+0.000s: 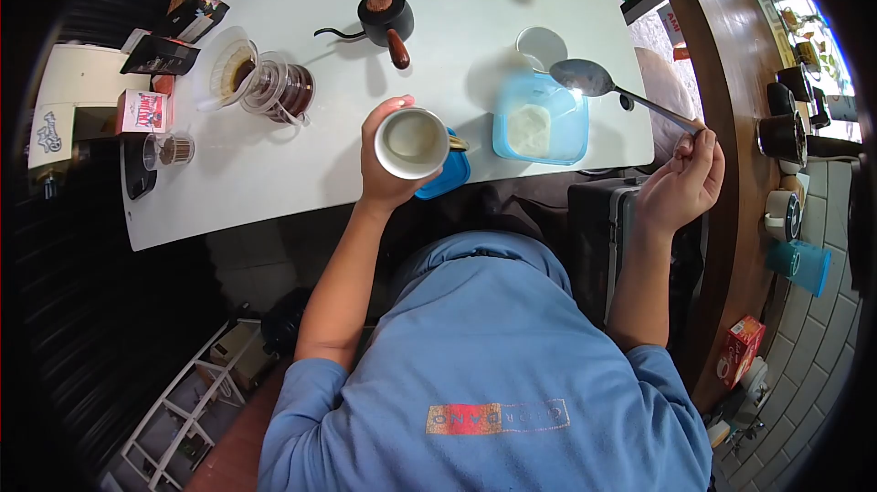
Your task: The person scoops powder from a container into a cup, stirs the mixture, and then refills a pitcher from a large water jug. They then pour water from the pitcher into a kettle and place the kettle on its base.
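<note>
My left hand (378, 183) is wrapped round a white mug (412, 143) with a gold-coloured handle, held over the table's front edge. Looking down into it, I see a pale surface at the bottom. Between thumb and fingers, my right hand (683, 183) grips the end of a metal spoon (585, 78) by its long handle. The spoon's bowl hangs over the back rim of a translucent blue tub (564, 140) with whitish contents. Partly hidden behind the mug is a blue lid (448, 179).
A black gooseneck kettle (387, 19) stands on the white table (320, 172). To its left are a glass dripper (227, 72) and a carafe of dark coffee (294, 90). A clear glass (541, 48) stands behind the tub. A wooden counter (731, 126) runs along the right.
</note>
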A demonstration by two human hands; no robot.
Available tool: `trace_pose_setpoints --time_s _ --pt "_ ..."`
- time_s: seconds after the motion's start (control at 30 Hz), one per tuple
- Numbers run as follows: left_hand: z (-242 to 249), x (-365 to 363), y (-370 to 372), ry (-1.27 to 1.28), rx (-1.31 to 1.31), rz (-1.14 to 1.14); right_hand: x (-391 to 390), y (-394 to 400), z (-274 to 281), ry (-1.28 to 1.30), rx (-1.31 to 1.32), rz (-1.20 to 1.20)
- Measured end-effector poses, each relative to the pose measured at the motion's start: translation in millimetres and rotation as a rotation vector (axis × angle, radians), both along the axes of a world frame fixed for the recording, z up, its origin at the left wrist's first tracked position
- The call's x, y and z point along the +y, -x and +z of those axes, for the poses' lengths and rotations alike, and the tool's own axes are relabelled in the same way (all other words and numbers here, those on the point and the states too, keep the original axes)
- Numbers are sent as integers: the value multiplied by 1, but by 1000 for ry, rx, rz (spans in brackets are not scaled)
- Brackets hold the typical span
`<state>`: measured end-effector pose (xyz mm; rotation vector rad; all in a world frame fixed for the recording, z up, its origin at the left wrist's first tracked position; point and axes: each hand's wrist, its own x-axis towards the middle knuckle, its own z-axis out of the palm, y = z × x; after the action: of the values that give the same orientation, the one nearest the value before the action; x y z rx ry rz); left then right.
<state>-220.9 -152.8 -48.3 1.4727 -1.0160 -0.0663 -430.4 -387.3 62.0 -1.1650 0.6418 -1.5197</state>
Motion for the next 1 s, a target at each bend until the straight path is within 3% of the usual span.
trace_pose_setpoints --time_s 0.13,0.2,0.3,0.43,0.5,0.6,0.97,1.0 --pt "3 -2 3 -90 -86 5 7 0 -5 38 17 -18" --pt "-1 -2 7 -35 172 30 9 1 -9 53 10 -7" --pt "-3 0 8 -143 181 35 14 1 -12 149 68 7" --pt "-3 2 5 -207 240 73 20 -7 0 658 691 105" --pt "-2 2 2 -223 65 38 21 -17 -5 789 811 176" --pt "-3 1 6 -194 263 85 27 -32 -14 838 892 185" --pt "1 3 10 -236 224 104 27 -34 -20 637 805 246" --pt "1 2 10 -245 219 110 26 -32 -19 517 810 247"
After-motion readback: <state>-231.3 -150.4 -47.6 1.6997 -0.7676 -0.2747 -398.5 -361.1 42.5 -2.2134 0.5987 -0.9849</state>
